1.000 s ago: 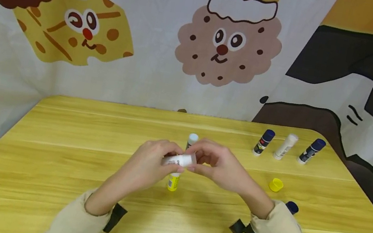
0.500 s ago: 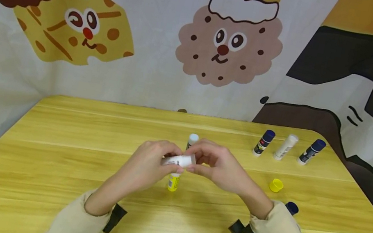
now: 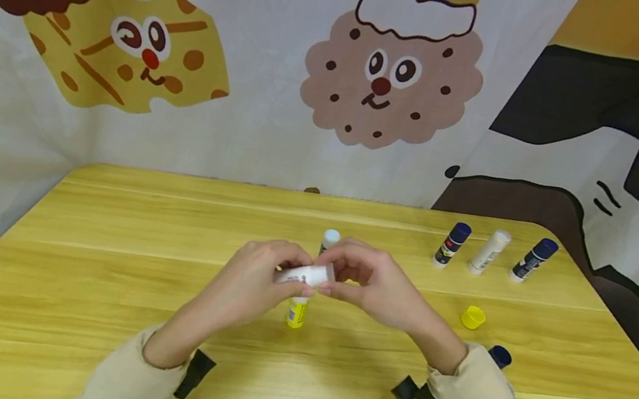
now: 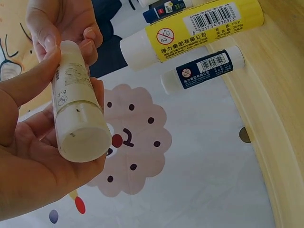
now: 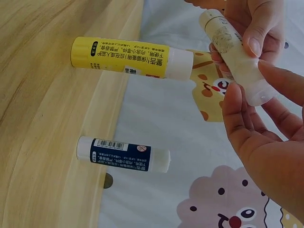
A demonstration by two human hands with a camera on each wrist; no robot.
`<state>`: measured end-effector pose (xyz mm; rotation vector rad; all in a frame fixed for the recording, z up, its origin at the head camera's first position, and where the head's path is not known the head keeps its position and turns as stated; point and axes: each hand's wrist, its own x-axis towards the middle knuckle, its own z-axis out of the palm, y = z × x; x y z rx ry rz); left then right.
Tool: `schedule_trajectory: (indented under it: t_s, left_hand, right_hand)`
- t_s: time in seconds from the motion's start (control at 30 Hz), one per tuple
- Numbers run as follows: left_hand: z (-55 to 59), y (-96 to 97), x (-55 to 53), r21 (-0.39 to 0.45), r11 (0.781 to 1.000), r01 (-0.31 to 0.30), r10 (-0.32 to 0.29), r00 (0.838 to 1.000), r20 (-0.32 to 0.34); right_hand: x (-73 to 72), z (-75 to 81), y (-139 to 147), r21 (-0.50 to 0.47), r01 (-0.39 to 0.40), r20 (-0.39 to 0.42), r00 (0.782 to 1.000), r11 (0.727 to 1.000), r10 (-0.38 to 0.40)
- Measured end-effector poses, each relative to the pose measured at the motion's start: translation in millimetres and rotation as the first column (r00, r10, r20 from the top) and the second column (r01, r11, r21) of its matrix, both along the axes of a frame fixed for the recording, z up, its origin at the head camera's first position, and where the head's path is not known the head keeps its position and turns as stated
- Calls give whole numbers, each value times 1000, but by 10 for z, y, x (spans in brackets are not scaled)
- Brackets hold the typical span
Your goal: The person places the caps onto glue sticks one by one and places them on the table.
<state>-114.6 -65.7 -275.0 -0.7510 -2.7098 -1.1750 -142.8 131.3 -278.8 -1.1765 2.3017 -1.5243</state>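
Note:
Between the two hands, above the table, is a white glue stick (image 3: pixel 311 274), tilted and nearly level. My left hand (image 3: pixel 262 271) grips its body from the left. At its right end, the thumb and fingers of my right hand (image 3: pixel 375 284) pinch the translucent end part, clear in the right wrist view (image 5: pixel 259 90). A yellow-labelled glue stick (image 3: pixel 297 312) stands upright just below the hands, its upper part hidden by them. Behind the hands stands a navy-labelled glue stick (image 3: pixel 330 238); its white top shows. In the right wrist view both standing sticks show white ends without coloured caps.
At the back right stand a navy-capped glue stick (image 3: pixel 451 244), a white glue stick (image 3: pixel 489 252) and another navy-capped glue stick (image 3: pixel 534 259). A yellow cap (image 3: pixel 472 318) and a navy cap (image 3: pixel 500 356) lie nearer. A patterned curtain (image 3: pixel 251 152) hangs behind the wooden table (image 3: pixel 102 304).

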Motion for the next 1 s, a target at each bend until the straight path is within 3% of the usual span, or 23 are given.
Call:
schedule_trajectory:
  t_s: [0.37,1.0]
  left_hand:
    - [20,-26,-24,54,999,-5,1,996,88]
    - [-21,-208,-119,124,992,-14,3,996,88]
  right_hand:
    - [-8,13,34,29,54,-6,999,998,-54]
    - [-118,1,237,43,93,22,995,995,-94]
